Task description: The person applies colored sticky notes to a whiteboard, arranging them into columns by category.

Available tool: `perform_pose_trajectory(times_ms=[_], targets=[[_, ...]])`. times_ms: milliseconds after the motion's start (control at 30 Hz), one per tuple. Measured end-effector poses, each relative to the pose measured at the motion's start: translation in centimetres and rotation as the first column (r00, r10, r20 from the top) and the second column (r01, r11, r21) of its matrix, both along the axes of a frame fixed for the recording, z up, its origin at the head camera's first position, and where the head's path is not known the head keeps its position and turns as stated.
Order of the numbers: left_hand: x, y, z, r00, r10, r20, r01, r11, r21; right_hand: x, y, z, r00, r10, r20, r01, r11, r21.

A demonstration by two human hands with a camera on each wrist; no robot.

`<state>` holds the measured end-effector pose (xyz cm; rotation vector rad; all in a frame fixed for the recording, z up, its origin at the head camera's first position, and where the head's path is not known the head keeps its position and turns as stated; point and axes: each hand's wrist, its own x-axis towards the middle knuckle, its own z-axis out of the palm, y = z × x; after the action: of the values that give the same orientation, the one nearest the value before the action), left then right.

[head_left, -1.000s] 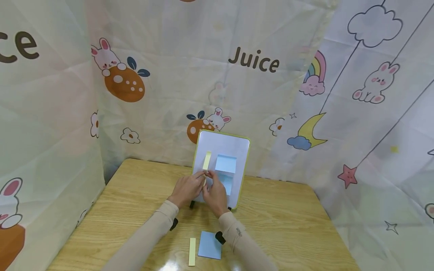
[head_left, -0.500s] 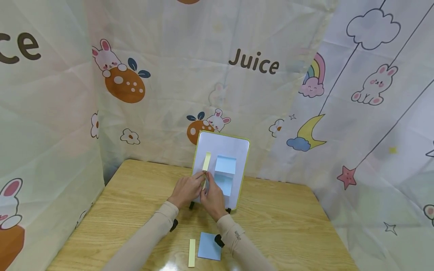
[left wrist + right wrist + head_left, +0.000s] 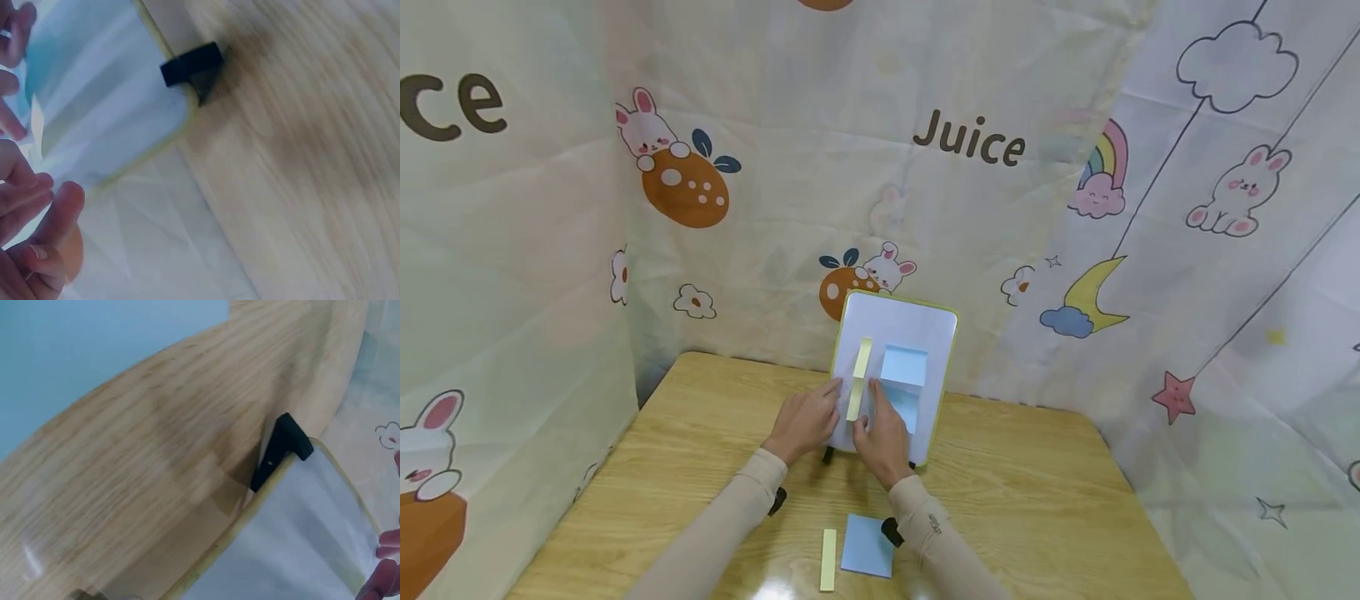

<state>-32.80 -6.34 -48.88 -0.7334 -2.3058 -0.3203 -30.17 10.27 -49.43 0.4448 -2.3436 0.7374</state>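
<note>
A small whiteboard point(image 3: 898, 323) with a yellow-green rim stands tilted on black feet point(image 3: 828, 455). Two pale yellow sticky strips, an upper one point(image 3: 863, 357) and a lower one point(image 3: 854, 400), run in a line down its left part. Two light blue sticky notes, one upper point(image 3: 904, 365) and one lower point(image 3: 904, 403), are beside them. My left hand point(image 3: 805, 423) is left of the lower strip, fingers loosely bent and holding nothing. Just right of that strip is my right hand point(image 3: 883, 440), thumb and index finger apart. In the left wrist view, the strip's end point(image 3: 37, 128) lifts off the board.
On the wooden table point(image 3: 1015, 483), nearer me, lie a yellow strip pad point(image 3: 827, 560) and a blue note pad point(image 3: 867, 546), the latter partly behind a black wrist camera point(image 3: 892, 532). Printed cloth point(image 3: 790, 200) hangs behind and at both sides.
Both hands were together over the lower yellow strip, fingers pinching its top. Now they have parted, the left moving left, and the whole strip shows on the board.
</note>
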Motion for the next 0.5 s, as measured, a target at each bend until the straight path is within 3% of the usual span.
perform_pose_trajectory(times_ms=[133, 333, 500], targets=[[-0.1, -0.1, -0.1, 0.999, -0.032, -0.020, 0.033, 0.999, 0.021, 0.1, 0.0, 0.3, 0.999, 0.020, 0.028, -0.019, 0.999, -0.029], [-0.5, 0.7, -0.3, 0.990, -0.118, -0.083, 0.116, 0.993, -0.018, 0.1, -0.7, 1.0, 0.991, 0.077, 0.113, -0.076, 0.997, -0.013], [-0.6, 0.9, -0.5, 0.988, -0.117, -0.105, 0.116, 0.993, -0.017, -0.1, -0.9, 1.0, 0.978, 0.083, 0.189, -0.083, 0.997, -0.009]])
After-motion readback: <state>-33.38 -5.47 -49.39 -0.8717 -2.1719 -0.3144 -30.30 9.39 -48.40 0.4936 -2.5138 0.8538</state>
